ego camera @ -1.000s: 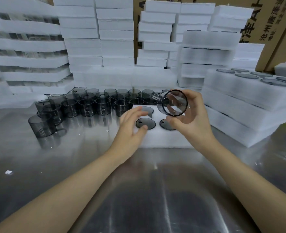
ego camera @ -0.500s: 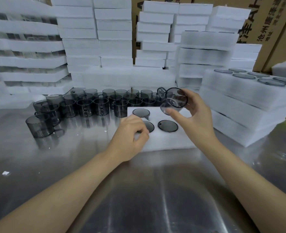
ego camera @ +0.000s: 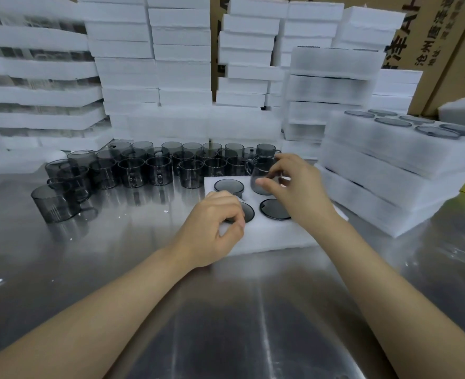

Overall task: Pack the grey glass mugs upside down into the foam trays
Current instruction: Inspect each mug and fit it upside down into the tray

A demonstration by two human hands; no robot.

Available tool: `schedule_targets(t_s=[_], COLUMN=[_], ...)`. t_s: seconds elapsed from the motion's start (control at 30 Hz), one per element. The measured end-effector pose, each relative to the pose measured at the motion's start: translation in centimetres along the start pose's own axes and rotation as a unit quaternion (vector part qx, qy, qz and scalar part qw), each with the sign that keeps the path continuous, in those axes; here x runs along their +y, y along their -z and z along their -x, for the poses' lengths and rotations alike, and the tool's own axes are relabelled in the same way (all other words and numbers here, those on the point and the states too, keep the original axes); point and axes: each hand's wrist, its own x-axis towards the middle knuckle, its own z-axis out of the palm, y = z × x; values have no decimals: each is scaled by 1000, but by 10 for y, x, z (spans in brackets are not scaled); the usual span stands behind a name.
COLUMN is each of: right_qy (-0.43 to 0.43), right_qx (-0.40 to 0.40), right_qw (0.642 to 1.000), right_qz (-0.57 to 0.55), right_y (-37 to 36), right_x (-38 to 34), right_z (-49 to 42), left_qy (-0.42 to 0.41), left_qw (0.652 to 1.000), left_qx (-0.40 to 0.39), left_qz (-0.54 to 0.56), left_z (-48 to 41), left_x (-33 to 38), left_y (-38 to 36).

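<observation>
Grey mug (ego camera: 262,175) vert., handle L

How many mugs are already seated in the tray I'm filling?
3: back-left mug, front-left mug partly under the left hand, front-middle mug. The right hand holds a fourth mug; it may hide others.

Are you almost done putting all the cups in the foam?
Not yet. Three mugs sit upside down in the front tray, and the tray on the right stack looks full. The right hand holds a fourth mug over the front tray. Lots of loose mugs wait on the table behind.
</observation>
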Motion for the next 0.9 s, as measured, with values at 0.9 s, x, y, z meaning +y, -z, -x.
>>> schedule_targets(t_s=[0.9], right_qy=[-193], right_qx=[80], right_qw=[954], right_qz=[-216], right_y=[12], right_x=[14], right_z=[-8], left_qy=[1], left_qw=[1000], left_qx=[-17], left_qz=[-20], left_z=[2], left_x=[-2], left_y=[0])
